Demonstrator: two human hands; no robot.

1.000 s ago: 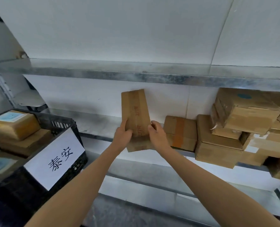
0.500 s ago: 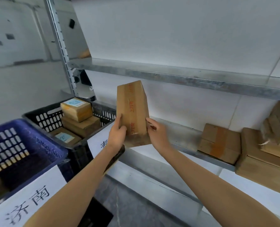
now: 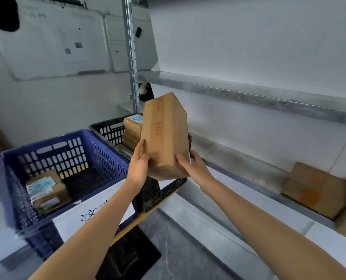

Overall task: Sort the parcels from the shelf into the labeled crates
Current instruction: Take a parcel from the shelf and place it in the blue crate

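Your left hand (image 3: 138, 168) and right hand (image 3: 195, 168) clasp the lower end of a tall cardboard parcel (image 3: 164, 136), one on each side. They hold it upright in the air, in front of the black crate (image 3: 109, 129). That crate already has boxes (image 3: 132, 126) stacked in it, and the blue crate (image 3: 46, 142) beside it holds a small pile (image 3: 46, 190). More parcels (image 3: 313, 188) wait on the shelf (image 3: 239, 160) to your right, so I judge the sorting partly done, with this parcel not yet dropped.
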